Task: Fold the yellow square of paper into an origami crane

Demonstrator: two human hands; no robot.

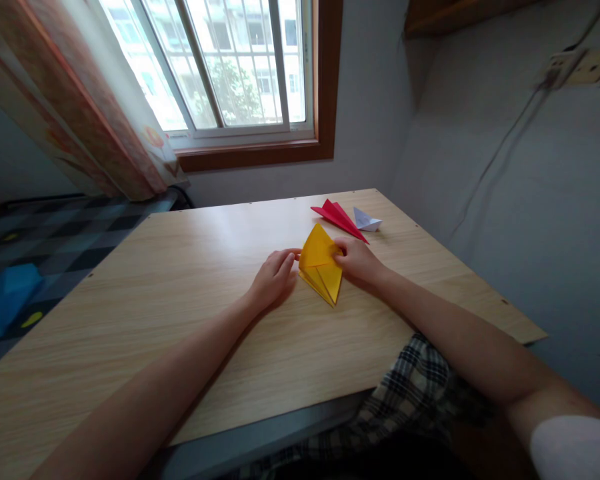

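A folded sheet of yellow paper [321, 257] is held over the wooden table [205, 287], its layers fanned at the lower edge and a point facing me. My right hand [356, 259] pinches its right side between thumb and fingers. On the other side, my left hand [276, 275] has its fingertips at the paper's left edge, the fingers close together and partly behind it. Just beyond the yellow paper lie a red paper plane [337, 219] and a small white paper boat [367, 220].
Past the table's far edge are a window [235, 73] and a curtain [95, 100]. A bed with a checked cover [75, 230] stands at left, with something blue [10, 297] on it. A cord [500, 147] hangs from a wall socket [560, 70] at right.
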